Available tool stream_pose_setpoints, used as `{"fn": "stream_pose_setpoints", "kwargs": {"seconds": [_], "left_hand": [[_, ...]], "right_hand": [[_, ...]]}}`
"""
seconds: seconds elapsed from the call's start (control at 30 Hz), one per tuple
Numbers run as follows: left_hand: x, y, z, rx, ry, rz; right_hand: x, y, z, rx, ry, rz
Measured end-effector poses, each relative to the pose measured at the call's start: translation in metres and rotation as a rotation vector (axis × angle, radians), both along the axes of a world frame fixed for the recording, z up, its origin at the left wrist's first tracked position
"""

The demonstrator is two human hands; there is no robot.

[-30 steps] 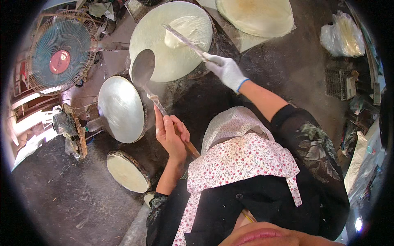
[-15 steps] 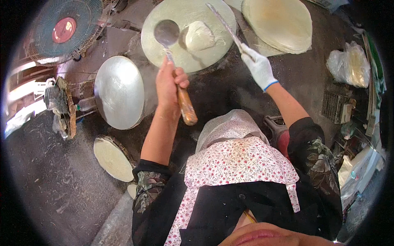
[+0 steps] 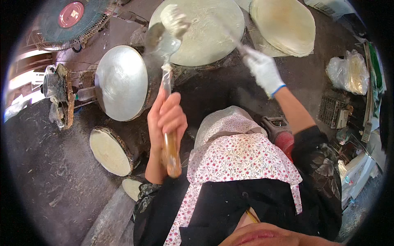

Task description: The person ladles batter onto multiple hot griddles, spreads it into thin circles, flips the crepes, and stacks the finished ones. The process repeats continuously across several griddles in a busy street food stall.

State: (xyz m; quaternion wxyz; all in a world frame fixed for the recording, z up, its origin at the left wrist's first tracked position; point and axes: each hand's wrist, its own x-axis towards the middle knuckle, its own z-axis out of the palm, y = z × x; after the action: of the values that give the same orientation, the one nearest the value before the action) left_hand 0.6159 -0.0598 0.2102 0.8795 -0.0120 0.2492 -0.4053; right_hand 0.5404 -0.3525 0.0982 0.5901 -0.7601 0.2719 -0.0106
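My left hand [image 3: 166,117] is wrapped round the wooden handle of a round-headed metal ladle [image 3: 169,44]. A soft white lump of wet dough [image 3: 174,20] is at the ladle's head, over the left side of a round griddle [image 3: 205,54]. The griddle's surface carries a thin pale layer with a few ragged bits. My right hand [image 3: 262,70], in a white glove with a blue cuff, grips a long thin spatula [image 3: 230,33]. That spatula is smeared by motion and lies over the griddle's right side.
Right of the griddle lies a stack of thin round pale sheets [image 3: 283,26]. A silver round lid or pan [image 3: 122,83] stands on the left, beneath a fan [image 3: 70,15]. Nearer is a pale-topped round block [image 3: 108,151]. Plastic bags [image 3: 349,73] hang at the far right.
The dough lump has left the middle of the griddle and is up at the ladle. My left hand has drawn back toward me, while the right has shifted slightly right and nearer.
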Motion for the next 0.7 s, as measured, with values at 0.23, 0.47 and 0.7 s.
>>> {"fn": "stream_pose_setpoints", "kwargs": {"seconds": [0.23,0.47,0.7], "left_hand": [[-0.017,0.019,-0.004,-0.120,0.040,0.050],[-0.041,0.077,0.014,-0.061,0.075,0.329],[0.009,0.167,-0.007,-0.146,0.088,0.282]], "right_hand": [[-0.041,0.019,-0.076,-0.133,-0.058,0.065],[-0.052,0.070,-0.081,-0.230,0.145,0.275],[0.021,0.083,-0.093,-0.568,0.042,0.090]]}}
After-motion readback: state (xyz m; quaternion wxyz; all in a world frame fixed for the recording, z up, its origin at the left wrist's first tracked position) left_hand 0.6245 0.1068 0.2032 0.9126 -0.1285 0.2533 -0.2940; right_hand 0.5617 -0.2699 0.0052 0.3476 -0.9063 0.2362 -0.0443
